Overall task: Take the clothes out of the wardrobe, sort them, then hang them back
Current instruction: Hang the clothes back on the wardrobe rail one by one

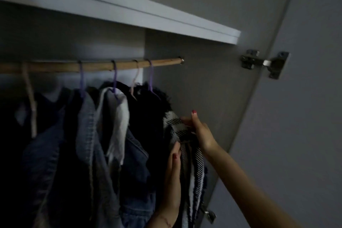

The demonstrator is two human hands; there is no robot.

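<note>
My right hand (200,131) pinches the shoulder of the black-and-white striped woven garment (187,146) hanging last on the wooden wardrobe rail (92,65), left hand (173,177) flat and unclenched against it to part it from the denim jackets (88,135) packed alongside.

Open room lay only between the striped garment (185,135) and the wardrobe's side panel (212,83), where the right hand (200,131) reached. Leftward, denim jackets (88,135) hung packed along the wooden rail (92,65); a shelf (166,22) closed overhead.
</note>
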